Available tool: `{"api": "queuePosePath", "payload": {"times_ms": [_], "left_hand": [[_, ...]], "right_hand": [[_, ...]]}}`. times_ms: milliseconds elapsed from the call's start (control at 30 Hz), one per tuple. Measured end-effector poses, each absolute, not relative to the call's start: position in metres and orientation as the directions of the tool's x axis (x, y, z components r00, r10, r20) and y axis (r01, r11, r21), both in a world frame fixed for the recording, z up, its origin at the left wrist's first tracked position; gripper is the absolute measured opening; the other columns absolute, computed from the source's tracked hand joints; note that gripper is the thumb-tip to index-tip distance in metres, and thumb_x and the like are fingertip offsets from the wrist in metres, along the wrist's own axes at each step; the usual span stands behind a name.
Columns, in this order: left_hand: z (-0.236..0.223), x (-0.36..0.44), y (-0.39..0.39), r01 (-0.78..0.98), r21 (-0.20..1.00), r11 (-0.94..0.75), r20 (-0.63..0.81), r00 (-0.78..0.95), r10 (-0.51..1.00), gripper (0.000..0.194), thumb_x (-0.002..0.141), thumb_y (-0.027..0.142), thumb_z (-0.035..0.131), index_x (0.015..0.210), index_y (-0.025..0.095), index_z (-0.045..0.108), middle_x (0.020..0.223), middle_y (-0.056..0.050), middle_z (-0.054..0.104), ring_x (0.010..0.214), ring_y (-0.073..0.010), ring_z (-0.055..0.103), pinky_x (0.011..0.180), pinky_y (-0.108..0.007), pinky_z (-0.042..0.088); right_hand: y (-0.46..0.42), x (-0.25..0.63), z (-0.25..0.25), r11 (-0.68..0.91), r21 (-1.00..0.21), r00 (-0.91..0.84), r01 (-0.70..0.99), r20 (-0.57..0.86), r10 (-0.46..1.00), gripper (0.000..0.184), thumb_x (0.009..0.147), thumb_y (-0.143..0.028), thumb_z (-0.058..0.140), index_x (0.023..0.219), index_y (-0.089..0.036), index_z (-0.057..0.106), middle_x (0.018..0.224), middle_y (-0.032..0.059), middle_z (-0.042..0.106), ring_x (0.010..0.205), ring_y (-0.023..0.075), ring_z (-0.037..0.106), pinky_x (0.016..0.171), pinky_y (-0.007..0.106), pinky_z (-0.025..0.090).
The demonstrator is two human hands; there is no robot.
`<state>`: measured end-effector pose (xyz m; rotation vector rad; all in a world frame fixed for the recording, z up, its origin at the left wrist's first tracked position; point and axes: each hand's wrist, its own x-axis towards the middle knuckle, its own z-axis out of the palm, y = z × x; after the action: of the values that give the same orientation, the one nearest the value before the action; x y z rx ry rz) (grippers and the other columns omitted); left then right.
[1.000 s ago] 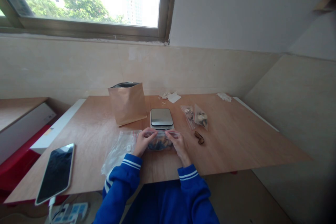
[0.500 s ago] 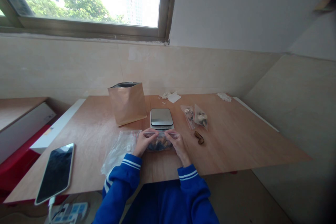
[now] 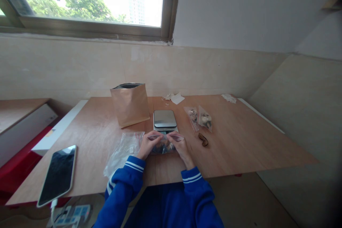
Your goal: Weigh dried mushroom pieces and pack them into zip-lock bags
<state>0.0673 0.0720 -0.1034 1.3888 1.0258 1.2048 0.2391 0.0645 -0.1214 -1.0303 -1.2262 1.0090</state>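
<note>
A clear zip bag (image 3: 163, 147) with dark and brown dried pieces inside lies in front of the kitchen scale (image 3: 165, 119). My left hand (image 3: 148, 144) pinches the bag's top edge on the left. On the right, my right hand (image 3: 178, 144) pinches the same edge, its thumb close to the left one. Flat empty plastic bags (image 3: 124, 151) lie beside my left hand. To the right of my right hand is a single curled brown dried piece (image 3: 203, 139), perhaps a mushroom slice. Behind it are two filled clear bags, one (image 3: 192, 115) beside the other (image 3: 205, 119).
An open brown paper pouch (image 3: 130, 106) stands left of the scale. A tablet (image 3: 58, 174) with a white cable plugged in lies at the table's left front. Crumpled white paper (image 3: 176, 98) is at the back, and more white scraps (image 3: 229, 98) lie at the back right.
My fingertips have come slightly closer together along the bag's top edge. Both hands still grip it, and the other things stay where they were.
</note>
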Motion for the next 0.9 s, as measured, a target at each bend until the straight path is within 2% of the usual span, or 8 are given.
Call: {"api": "queuePosePath", "payload": {"times_ms": [200,467,600,900], "left_hand": [[-0.11,0.0692,0.0736,-0.033,0.986,-0.161,0.165,0.173,0.971,0.029,0.077,0.043,0.073,0.083,0.015,0.069,0.076,-0.005,0.071,0.07,-0.0174,0.065,0.065,-0.026,0.049],[-0.1064,0.0728,0.0712,-0.061,0.979,-0.194,0.202,0.187,0.961,0.028,0.078,0.04,0.073,0.082,0.013,0.071,0.081,-0.007,0.071,0.077,-0.0185,0.065,0.072,-0.027,0.05],[-0.1073,0.0722,0.072,-0.038,0.978,-0.204,0.208,0.192,0.959,0.028,0.079,0.04,0.072,0.082,0.013,0.07,0.079,-0.006,0.07,0.075,-0.0177,0.064,0.07,-0.027,0.049],[-0.1122,0.0724,0.0755,-0.062,0.981,-0.182,0.19,0.174,0.966,0.028,0.079,0.041,0.072,0.083,0.014,0.069,0.081,-0.005,0.071,0.077,-0.0173,0.065,0.072,-0.026,0.049]], "right_hand": [[0.0645,0.2361,-0.1229,0.266,-0.963,0.082,-0.05,0.262,0.962,0.019,0.074,-0.041,0.075,0.076,-0.022,0.072,0.075,0.0011,0.068,0.073,0.0176,0.066,0.069,0.029,0.053],[0.066,0.2333,-0.1293,0.29,-0.955,0.047,-0.053,0.288,0.956,0.02,0.075,-0.042,0.075,0.077,-0.022,0.072,0.075,0.0006,0.066,0.072,0.0165,0.064,0.068,0.028,0.053],[0.066,0.2352,-0.1303,0.299,-0.954,0.03,-0.017,0.298,0.954,0.019,0.079,-0.041,0.072,0.078,-0.022,0.071,0.077,0.001,0.065,0.072,0.0162,0.063,0.067,0.028,0.053],[0.0648,0.2297,-0.1285,0.285,-0.959,0.106,0.0,0.283,0.953,0.021,0.081,-0.041,0.068,0.08,-0.021,0.068,0.079,0.0026,0.067,0.077,0.0177,0.064,0.07,0.028,0.053]]}}
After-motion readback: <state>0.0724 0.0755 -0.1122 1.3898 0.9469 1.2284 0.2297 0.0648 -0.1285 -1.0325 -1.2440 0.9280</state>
